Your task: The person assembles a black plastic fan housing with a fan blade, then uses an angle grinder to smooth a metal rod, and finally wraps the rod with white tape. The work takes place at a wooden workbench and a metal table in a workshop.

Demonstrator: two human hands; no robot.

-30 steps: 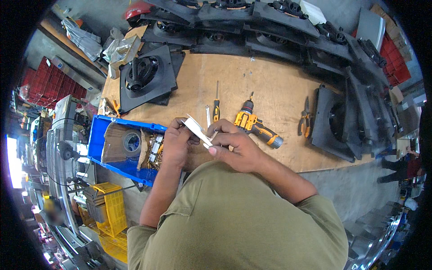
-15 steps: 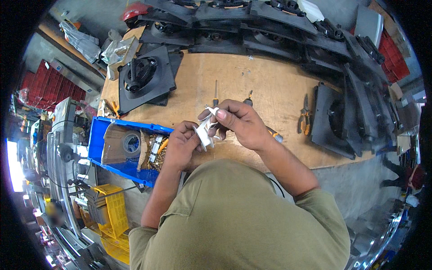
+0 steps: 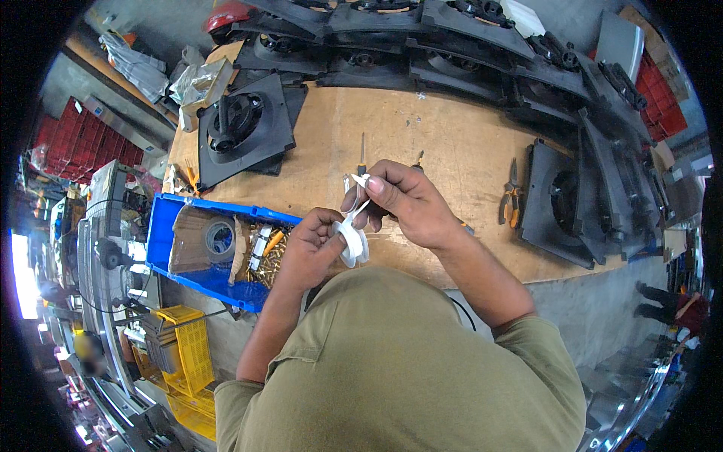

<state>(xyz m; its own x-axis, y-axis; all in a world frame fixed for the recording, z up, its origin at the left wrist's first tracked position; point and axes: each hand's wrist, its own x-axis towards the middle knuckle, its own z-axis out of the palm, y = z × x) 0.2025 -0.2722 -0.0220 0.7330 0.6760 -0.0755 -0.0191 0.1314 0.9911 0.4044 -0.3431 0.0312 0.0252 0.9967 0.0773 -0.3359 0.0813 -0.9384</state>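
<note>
A small white spool of thin tape (image 3: 351, 247) is held in my left hand (image 3: 309, 245), its thumb and fingers closed around the rim. From the spool a loose white strip runs up to my right hand (image 3: 405, 202), where thumb and fingertips pinch it. A small pointed white end sticks out beyond the right thumb; whether the tape covers something there, I cannot make out. Just past the hands lies a screwdriver (image 3: 362, 156). A second tool with a dark tip (image 3: 419, 160) is partly hidden behind my right hand.
Left of my hands stands a blue bin (image 3: 160, 226) with a tape roll (image 3: 221, 238), an orange-handled tool (image 3: 274, 242) and many small brass-coloured pieces (image 3: 260, 280). Pliers (image 3: 511, 197) lie to the right. Black panels with round centres (image 3: 247, 124) line the wooden table's (image 3: 467, 135) far and side edges.
The spool has turned and shifted slightly right, its round side now facing up. The strip between my hands has changed shape, and my right hand has moved up a little.
</note>
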